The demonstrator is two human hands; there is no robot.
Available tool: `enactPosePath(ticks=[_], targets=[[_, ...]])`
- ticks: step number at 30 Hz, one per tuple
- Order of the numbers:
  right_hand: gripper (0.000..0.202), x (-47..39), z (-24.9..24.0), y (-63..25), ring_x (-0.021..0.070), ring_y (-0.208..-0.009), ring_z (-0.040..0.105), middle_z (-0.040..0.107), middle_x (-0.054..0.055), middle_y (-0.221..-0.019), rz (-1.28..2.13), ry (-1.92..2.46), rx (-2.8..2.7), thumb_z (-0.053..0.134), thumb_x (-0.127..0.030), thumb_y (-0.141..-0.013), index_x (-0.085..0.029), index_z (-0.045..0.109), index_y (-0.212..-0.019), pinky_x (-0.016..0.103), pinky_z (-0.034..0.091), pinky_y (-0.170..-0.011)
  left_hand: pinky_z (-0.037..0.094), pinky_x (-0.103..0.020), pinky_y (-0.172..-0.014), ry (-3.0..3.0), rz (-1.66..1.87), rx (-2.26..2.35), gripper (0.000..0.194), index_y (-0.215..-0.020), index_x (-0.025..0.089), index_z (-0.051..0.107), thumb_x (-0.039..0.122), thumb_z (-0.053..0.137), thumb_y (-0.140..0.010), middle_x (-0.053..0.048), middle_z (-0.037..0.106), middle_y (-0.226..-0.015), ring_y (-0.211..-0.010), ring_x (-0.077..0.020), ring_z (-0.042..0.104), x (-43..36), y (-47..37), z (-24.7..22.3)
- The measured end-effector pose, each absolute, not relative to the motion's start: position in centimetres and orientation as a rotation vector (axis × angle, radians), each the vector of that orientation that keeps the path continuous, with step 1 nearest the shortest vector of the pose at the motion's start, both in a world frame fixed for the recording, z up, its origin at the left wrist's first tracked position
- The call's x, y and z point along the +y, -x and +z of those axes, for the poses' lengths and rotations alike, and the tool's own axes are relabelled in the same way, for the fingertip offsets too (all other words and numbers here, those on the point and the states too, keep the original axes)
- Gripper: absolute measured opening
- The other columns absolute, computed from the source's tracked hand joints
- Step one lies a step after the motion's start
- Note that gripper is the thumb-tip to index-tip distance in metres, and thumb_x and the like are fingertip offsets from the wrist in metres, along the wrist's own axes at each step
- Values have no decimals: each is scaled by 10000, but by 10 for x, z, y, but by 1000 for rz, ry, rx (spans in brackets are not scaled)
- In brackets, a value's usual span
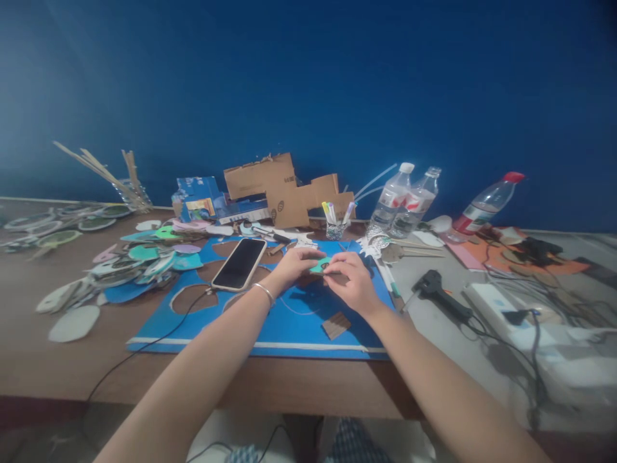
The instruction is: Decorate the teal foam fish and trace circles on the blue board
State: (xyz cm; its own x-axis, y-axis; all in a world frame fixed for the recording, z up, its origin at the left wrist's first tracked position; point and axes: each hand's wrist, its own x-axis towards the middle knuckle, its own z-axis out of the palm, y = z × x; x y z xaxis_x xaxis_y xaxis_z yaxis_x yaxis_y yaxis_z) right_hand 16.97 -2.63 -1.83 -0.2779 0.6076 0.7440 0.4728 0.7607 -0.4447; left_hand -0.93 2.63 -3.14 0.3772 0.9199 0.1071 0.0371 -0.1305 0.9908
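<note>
Over the blue board with cut-out holes (284,334), a small green flat piece with a dark mark (318,265) is held between both hands. My left hand (295,269), with a bangle at the wrist, is closed on its left edge. Its right edge is pinched by the fingers of my right hand (355,283). Their lower fingertips are partly hidden. A small brown corrugated cardboard scrap (336,325) lies below my right hand. Beside my left hand rests a phone (240,263) with a dark screen and a cable.
A pile of coloured cut-outs (149,257) spreads at the left. Cardboard (284,193) and a small cup of markers (336,226) stand behind. To the right are a glue gun (441,296), a white power strip (501,315), several plastic bottles (391,196) and loose cables.
</note>
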Motion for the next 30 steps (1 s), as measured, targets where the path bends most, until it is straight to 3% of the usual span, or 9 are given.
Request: enactPosePath(ticks=[11, 30], targets=[[83, -26, -19, -169, 199, -892, 529, 569, 47, -883, 159, 808, -1931, 600, -173, -752, -239, 637, -787, 375, 469, -792, 411, -361, -901, -1549, 984, 894, 315, -958, 134, 682, 209, 626, -658, -97, 661, -1014, -983, -230, 580, 29, 10, -34], [58, -28, -14, -168, 207, -877, 532, 569, 54, -868, 170, 830, -1918, 600, -176, -735, -227, 614, -759, 383, 455, -802, 426, -367, -868, -1507, 981, 888, 324, -944, 127, 687, 236, 656, -641, -105, 665, -991, -906, -219, 602, 27, 9, -31]])
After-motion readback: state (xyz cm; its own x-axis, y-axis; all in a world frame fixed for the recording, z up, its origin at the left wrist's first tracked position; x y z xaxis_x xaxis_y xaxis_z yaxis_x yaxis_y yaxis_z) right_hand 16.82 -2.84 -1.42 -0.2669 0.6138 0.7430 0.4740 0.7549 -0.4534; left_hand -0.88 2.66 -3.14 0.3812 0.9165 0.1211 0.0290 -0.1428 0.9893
